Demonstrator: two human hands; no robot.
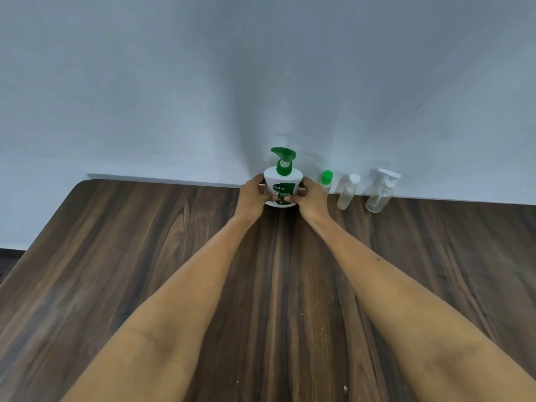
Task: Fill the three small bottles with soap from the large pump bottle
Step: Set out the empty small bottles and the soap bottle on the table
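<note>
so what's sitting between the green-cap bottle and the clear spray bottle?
Head view: one small clear bottle with a white cap stands between the green-cap bottle and the spray bottle, along the wall.

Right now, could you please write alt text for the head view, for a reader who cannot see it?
Both hands, left hand and right hand, grip a white plastic pump bottle with a green pump at the far edge of a dark wooden table, against a pale wall. Three small capped clear bottles stand to its right.
</note>
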